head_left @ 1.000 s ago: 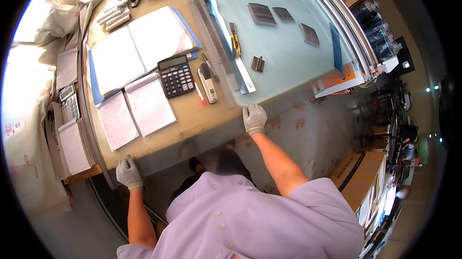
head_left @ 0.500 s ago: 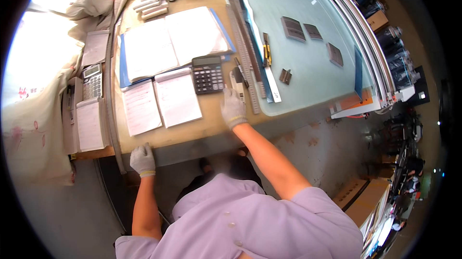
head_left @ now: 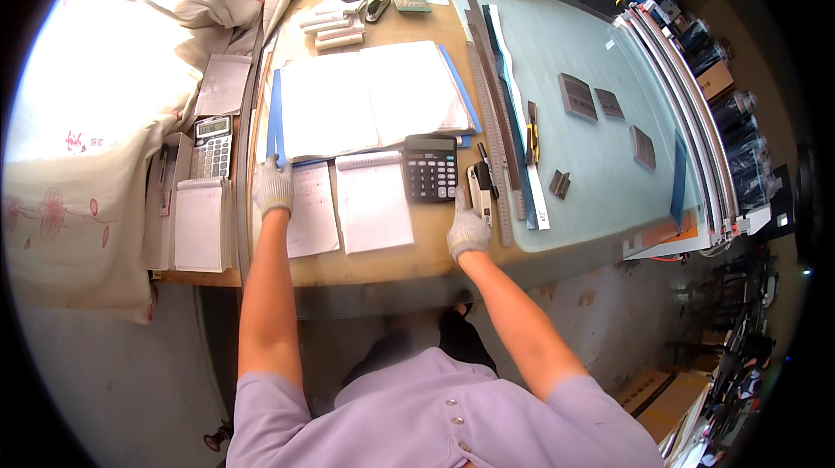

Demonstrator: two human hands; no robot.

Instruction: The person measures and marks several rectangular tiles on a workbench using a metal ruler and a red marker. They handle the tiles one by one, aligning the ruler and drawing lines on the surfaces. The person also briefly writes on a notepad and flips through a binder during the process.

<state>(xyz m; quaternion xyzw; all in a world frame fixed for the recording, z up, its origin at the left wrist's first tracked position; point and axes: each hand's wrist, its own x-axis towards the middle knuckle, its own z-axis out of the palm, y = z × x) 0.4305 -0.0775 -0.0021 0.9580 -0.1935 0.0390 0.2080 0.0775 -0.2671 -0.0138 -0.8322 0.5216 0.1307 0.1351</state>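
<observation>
My left hand (head_left: pixel 274 188), in a light knit glove, reaches to the lower left corner of an open blue folder (head_left: pixel 275 116) with white pages. Its fingertips touch or nearly touch that corner; the fingers look stretched, nothing visible in them. My right hand (head_left: pixel 470 233), gloved too, rests by the lower right corner of a black calculator (head_left: pixel 432 170), fingers extended. A stapler (head_left: pixel 480 190) lies directly beside it, and a pen (head_left: pixel 487 168) next to that. Between my hands lie a written sheet (head_left: pixel 311 211) and a writing pad (head_left: pixel 374 204).
Long rulers (head_left: pixel 491 111) and a yellow-black cutter knife (head_left: pixel 532 133) lie right of the stapler. Dark grey pieces (head_left: pixel 577 96) sit on the glass-like mat (head_left: pixel 600 181). A second calculator (head_left: pixel 211 148) and a notepad stack (head_left: pixel 200 224) stand at left. Paper rolls (head_left: pixel 335 24) lie at the back.
My left hand has moved from the table's front edge up to the folder's corner. My right hand stays near the calculator and stapler, a little lower relative to them. The view has shifted.
</observation>
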